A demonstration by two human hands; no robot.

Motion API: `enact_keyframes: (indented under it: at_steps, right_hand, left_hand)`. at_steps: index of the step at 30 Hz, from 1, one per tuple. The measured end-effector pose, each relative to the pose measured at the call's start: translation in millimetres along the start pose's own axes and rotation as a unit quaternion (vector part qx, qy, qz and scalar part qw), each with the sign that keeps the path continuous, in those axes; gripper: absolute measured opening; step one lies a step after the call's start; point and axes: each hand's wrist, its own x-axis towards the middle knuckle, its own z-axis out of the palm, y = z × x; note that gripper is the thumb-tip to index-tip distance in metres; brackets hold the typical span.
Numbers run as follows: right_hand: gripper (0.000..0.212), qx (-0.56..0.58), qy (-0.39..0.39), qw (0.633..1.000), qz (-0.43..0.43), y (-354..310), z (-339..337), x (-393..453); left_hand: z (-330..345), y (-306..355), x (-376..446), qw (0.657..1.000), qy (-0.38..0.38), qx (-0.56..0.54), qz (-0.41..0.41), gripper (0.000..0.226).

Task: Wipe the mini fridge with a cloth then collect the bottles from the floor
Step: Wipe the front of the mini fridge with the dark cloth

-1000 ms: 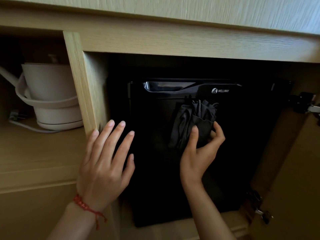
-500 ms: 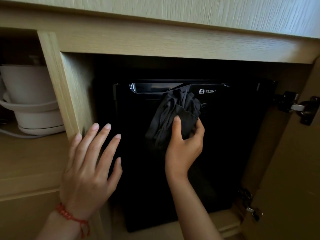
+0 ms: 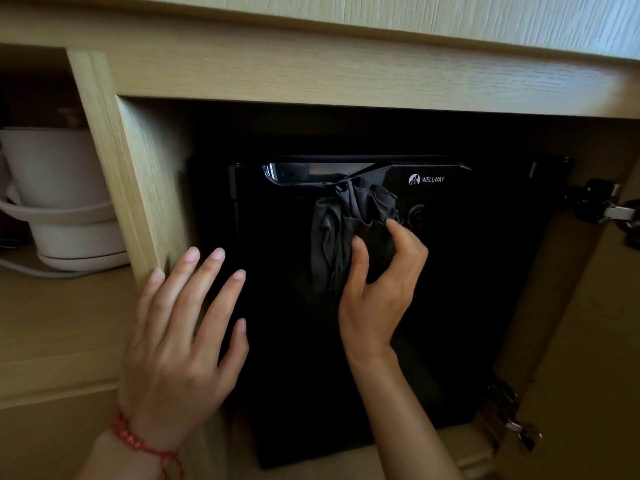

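Observation:
A black mini fridge (image 3: pixel 467 306) marked WELLWAY sits inside a wooden cabinet bay, its glossy door facing me. My right hand (image 3: pixel 377 292) grips a crumpled dark grey cloth (image 3: pixel 346 230) and presses it against the upper middle of the door, just under the handle recess. My left hand (image 3: pixel 183 334) is spread flat with fingers apart, resting by the cabinet's upright post at the fridge's left edge. It holds nothing and wears a red string bracelet at the wrist. No bottles are in view.
A wooden upright post (image 3: pixel 114 161) divides the fridge bay from a shelf at left holding a white electric kettle (image 3: pixel 59 188) on its base. The open cabinet door (image 3: pixel 595 341) with metal hinges stands at right. A countertop edge overhangs above.
The cloth in my right hand has slid up the fridge door toward the handle recess and a little sideways. My left hand stays spread by the post.

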Motion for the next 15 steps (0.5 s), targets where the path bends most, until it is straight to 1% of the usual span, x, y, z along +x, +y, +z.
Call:
enact_keyframes:
  at_steps: [2, 3, 7, 9, 12, 15]
  right_hand:
    - [0.036, -0.012, -0.008, 1.0, 0.012, -2, 1, -5]
    - [0.04, -0.02, -0.015, 1.0, 0.015, -4, 2, -8]
    - [0.077, -0.077, -0.042, 0.996, 0.009, -10, 8, -20]
    - [0.087, -0.118, -0.037, 0.992, 0.006, -11, 12, -21]
    - [0.087, -0.142, -0.024, 0.989, 0.017, -12, 17, -19]
    - [0.083, -0.131, -0.004, 0.991, 0.023, -13, 20, -14]
  left_hand:
    - [0, 0, 0, 1.0, 0.0, -0.001, -0.001, 0.04]
    - [0, 0, 0, 1.0, 0.0, 0.0, -0.002, 0.04]
    - [1, 0, 0, 1.0, -0.001, 0.0, -0.001, 0.039]
    - [1, 0, 0, 1.0, -0.001, 0.0, 0.0, 0.039]
    - [1, 1, 0, 1.0, 0.0, -0.001, -0.001, 0.038]
    - [1, 0, 0, 1.0, 0.001, -0.005, -0.001, 0.038]
